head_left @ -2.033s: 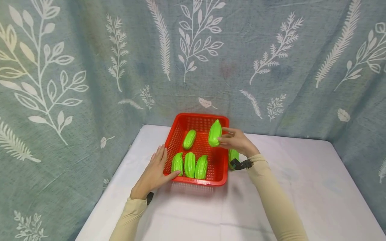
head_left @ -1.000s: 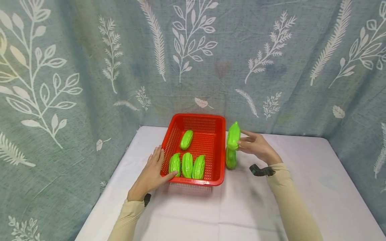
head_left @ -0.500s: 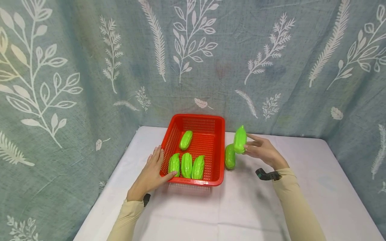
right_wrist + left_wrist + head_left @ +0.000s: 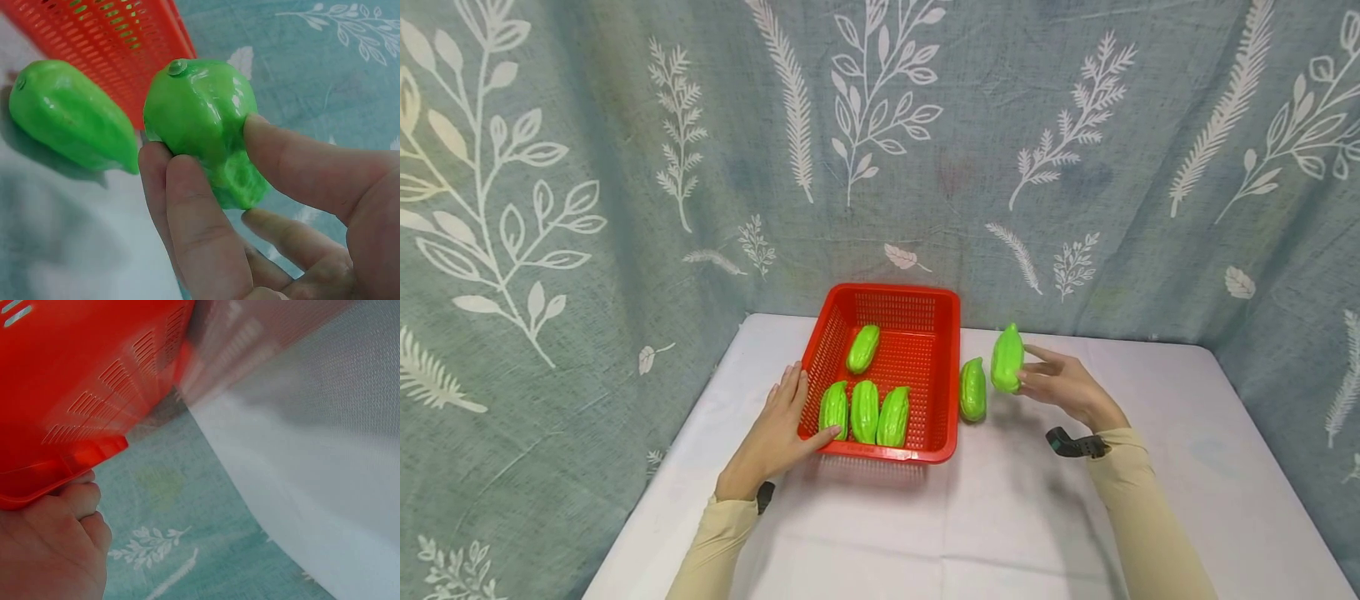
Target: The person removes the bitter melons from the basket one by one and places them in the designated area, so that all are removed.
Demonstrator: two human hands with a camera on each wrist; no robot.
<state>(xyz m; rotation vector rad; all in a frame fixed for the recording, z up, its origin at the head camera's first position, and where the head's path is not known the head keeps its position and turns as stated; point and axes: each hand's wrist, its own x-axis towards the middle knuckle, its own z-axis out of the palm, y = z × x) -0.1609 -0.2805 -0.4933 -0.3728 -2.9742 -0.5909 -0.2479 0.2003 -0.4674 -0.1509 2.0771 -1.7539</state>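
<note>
Two hands are at work: our right hand pinches a green gourd between thumb and fingers, upright above the bench, just right of another gourd lying beside the red basket. Our left hand rests with fingers straight against the basket's left wall. Four gourds lie inside: three in a row near the front, one farther back.

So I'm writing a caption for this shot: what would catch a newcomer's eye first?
The red basket at the table's back, with four green gourds inside. Next, the right hand holding a fifth gourd up just right of the basket, above a sixth lying on the table. The left hand rests on the basket's left wall.
</note>
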